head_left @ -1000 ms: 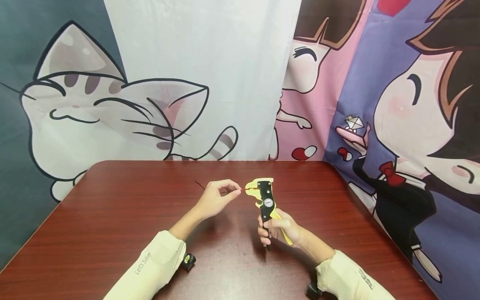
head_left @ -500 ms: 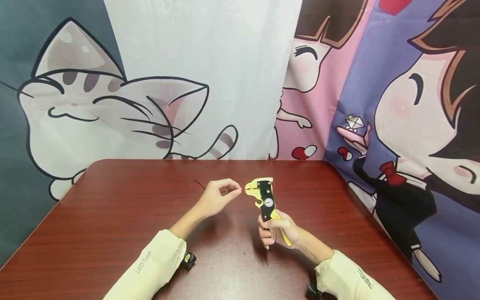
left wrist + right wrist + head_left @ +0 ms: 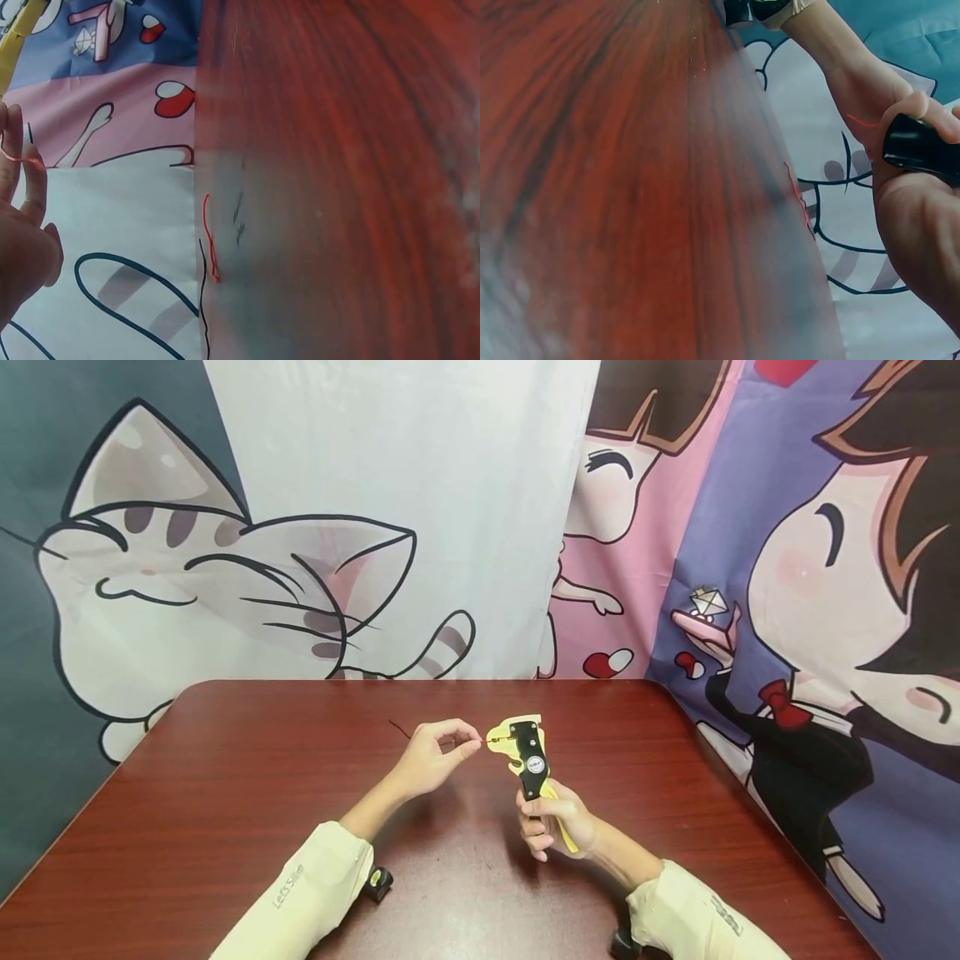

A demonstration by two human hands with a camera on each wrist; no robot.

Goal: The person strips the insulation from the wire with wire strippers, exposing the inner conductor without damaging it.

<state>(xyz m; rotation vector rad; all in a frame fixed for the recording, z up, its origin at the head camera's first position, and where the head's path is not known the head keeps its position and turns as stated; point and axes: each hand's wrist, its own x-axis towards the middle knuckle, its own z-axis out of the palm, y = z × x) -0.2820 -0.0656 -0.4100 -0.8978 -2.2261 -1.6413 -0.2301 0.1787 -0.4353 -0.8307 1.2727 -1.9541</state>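
Observation:
In the head view my left hand (image 3: 435, 757) pinches a thin red wire (image 3: 483, 742) between thumb and fingertips. The wire's end meets the head of a yellow and black wire stripper (image 3: 529, 753), raised above the table. My right hand (image 3: 558, 820) grips the stripper's handles, fingers curled round them. In the left wrist view the red wire (image 3: 24, 159) runs across the fingers of my left hand (image 3: 26, 240). The right wrist view has my right hand (image 3: 919, 217) round the black handle (image 3: 919, 150). How deep the wire sits in the stripper cannot be told.
A second red wire (image 3: 211, 244) and a black wire (image 3: 204, 292) lie on the brown wooden table (image 3: 225, 793), beyond my left hand. A printed cartoon curtain (image 3: 487, 527) hangs behind the table's far edge. Dark cameras (image 3: 377, 883) sit under both sleeves.
The wire stripper has shifted slightly left, and the lower tip of its black handle no longer shows below my right fingers. My left hand stays almost still, pinching the wire.

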